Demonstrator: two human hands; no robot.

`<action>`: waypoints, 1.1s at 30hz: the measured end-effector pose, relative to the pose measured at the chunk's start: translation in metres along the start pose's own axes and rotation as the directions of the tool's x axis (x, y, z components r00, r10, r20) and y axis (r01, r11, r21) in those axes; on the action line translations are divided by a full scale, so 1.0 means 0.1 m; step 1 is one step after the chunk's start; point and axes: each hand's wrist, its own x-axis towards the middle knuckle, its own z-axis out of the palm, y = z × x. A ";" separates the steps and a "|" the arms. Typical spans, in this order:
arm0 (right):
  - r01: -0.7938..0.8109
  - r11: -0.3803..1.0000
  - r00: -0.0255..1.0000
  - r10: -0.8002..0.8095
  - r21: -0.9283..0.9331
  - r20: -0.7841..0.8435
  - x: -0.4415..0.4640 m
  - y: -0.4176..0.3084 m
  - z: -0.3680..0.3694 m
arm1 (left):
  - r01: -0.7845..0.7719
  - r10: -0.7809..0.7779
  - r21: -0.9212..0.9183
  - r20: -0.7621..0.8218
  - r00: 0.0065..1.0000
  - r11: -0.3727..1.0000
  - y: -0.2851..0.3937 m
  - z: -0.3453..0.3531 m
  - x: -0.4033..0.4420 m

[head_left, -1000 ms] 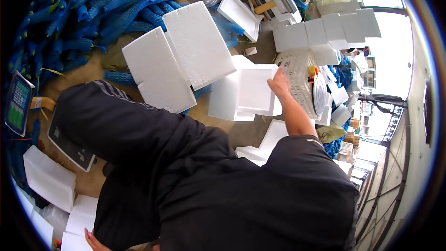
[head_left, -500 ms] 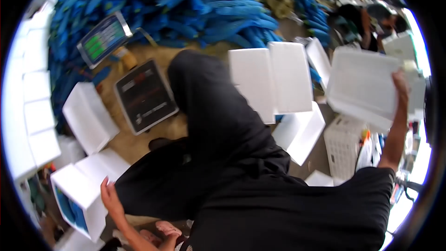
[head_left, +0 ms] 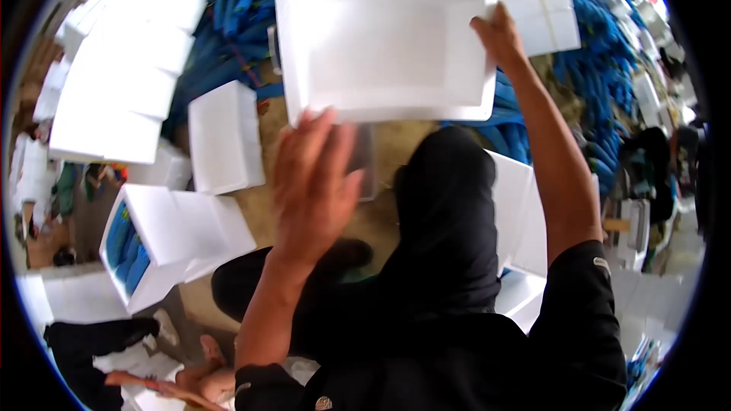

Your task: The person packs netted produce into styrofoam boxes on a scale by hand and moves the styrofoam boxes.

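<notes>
A white foam box (head_left: 388, 46) is held up in front of me, its bare inside facing me. My right hand (head_left: 500, 36) grips its right rim, thumb on the inner side. My left hand (head_left: 314, 186) is blurred, with fingers stretched out and apart, just below the box's lower left edge; I cannot tell whether the fingertips touch it. Behind the box, a sliver of the dark scale platform (head_left: 365, 164) shows; most of the scale is hidden.
Long blue-wrapped pieces with yellow-green ends lie in a pile (head_left: 236, 7) at the back. White foam boxes (head_left: 129, 53) are stacked at left. One standing box (head_left: 225, 137) and one tipped box (head_left: 179, 232) holding blue pieces are nearer. Another person's arm (head_left: 164, 388) shows at lower left.
My right hand has swung the foam box from the far right to in front of me. My left hand has risen from beside the tipped box toward it. The view has turned.
</notes>
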 end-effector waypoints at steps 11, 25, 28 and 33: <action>-0.213 0.918 0.738 -0.074 0.335 0.671 -0.83 -0.69 1.14 | 0.075 -0.093 0.063 0.392 0.915 0.995 -0.86 1.01 -0.73; 0.044 0.978 0.808 0.084 -0.202 0.583 -2.73 2.44 0.20 | 0.217 -0.201 0.053 0.630 0.750 0.975 -1.45 1.24 -1.30; 0.040 0.983 0.861 0.058 -0.182 0.505 -2.46 2.26 -0.21 | 0.356 -0.309 0.000 0.497 0.811 0.934 -1.10 0.10 -1.10; 0.264 0.949 0.890 -0.172 -0.172 0.422 -1.97 1.44 -0.51 | 0.770 -0.770 -0.038 0.007 0.638 0.637 -0.77 -1.43 -2.20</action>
